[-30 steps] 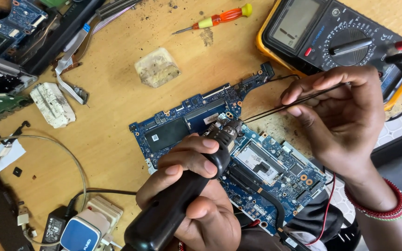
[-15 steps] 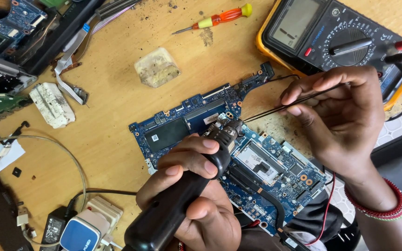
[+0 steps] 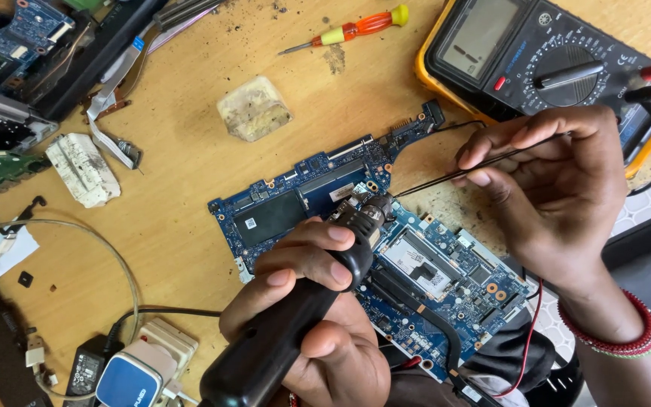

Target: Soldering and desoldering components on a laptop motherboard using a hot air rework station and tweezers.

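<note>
A cluttered wooden bench (image 3: 190, 196) is bearing a blue board (image 3: 386, 249). Nothing has shifted since a second ago: the left hand (image 3: 318, 316) is still gripping a black hot-air tool (image 3: 295, 316) over the board, the right hand (image 3: 559, 188) pinching tweezers (image 3: 446, 175) at its nozzle.

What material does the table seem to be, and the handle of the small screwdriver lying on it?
Table: looks like light wood or wood veneer, matte, with faint grain and dark stains. Small screwdriver: the handle seems glossy plastic, translucent orange with yellow parts; the thin shaft looks like bare grey metal.
</note>
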